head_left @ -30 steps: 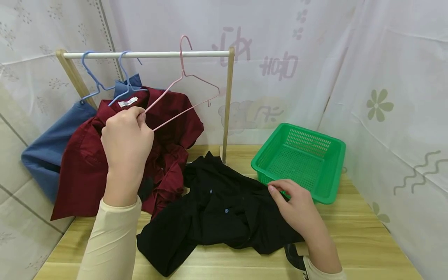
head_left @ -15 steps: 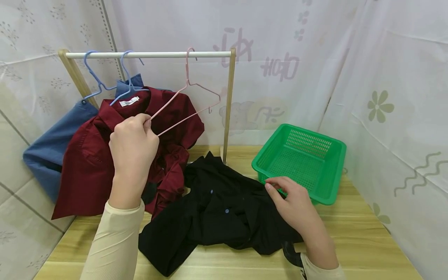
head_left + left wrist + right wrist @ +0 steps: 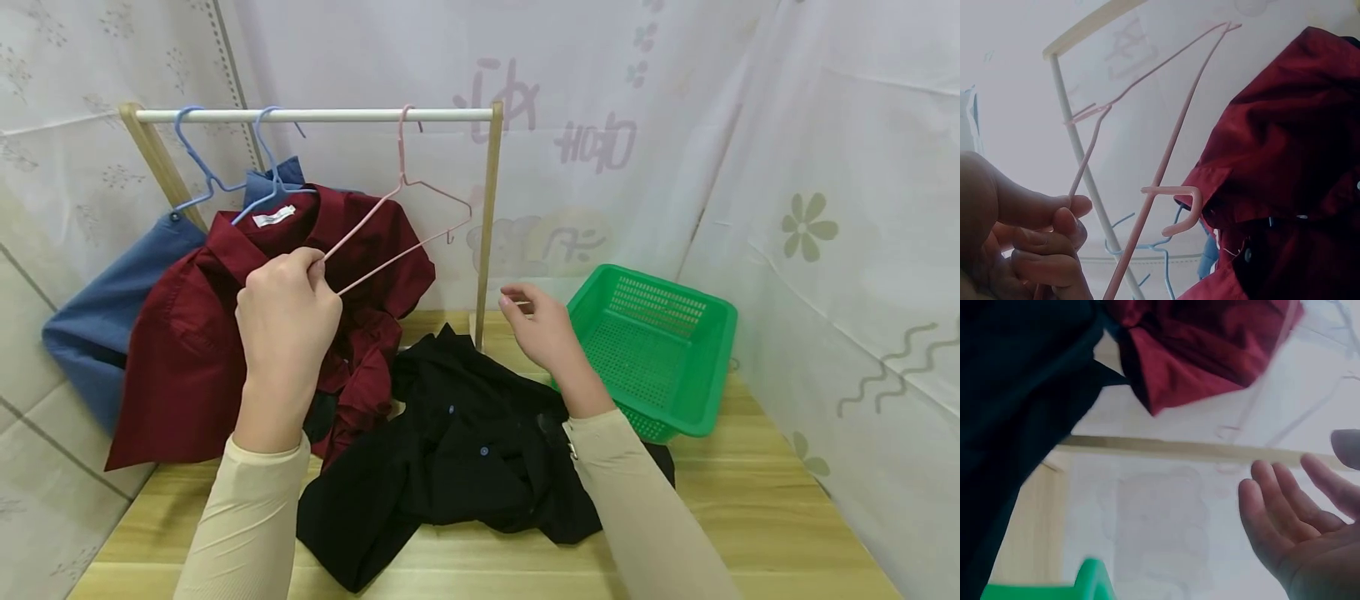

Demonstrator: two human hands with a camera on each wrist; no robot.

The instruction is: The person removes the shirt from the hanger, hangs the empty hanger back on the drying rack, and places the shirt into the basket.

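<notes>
- Pink hanger [image 3: 402,162]: hook over the white rail [image 3: 345,116], frame angled toward the person, no garment on it.
- Left hand [image 3: 288,321]: thumb and fingers pinch the hanger's near end.
- Right hand [image 3: 542,327]: raised beside the rack's right post [image 3: 489,225], fingers relaxed and a little bent, holding nothing.
- Step in hand, as I read it: handling the bare hanger at the rail; seating it or taking it off, cannot tell which.
- Next move, my judgement: keep the left pinch, lift the hook clear if the hanger is wanted for the black shirt [image 3: 457,475]; right hand free to help at the hook.
- Black shirt: rumpled on the tabletop [image 3: 487,562], below both hands, partly under the right forearm.
- Red shirt [image 3: 183,358]: on a blue hanger [image 3: 276,179], left of the pink one.
- Blue garment [image 3: 112,308]: farther left, partly behind the red.
- Green basket [image 3: 722,367]: at right, beyond the right forearm.
</notes>
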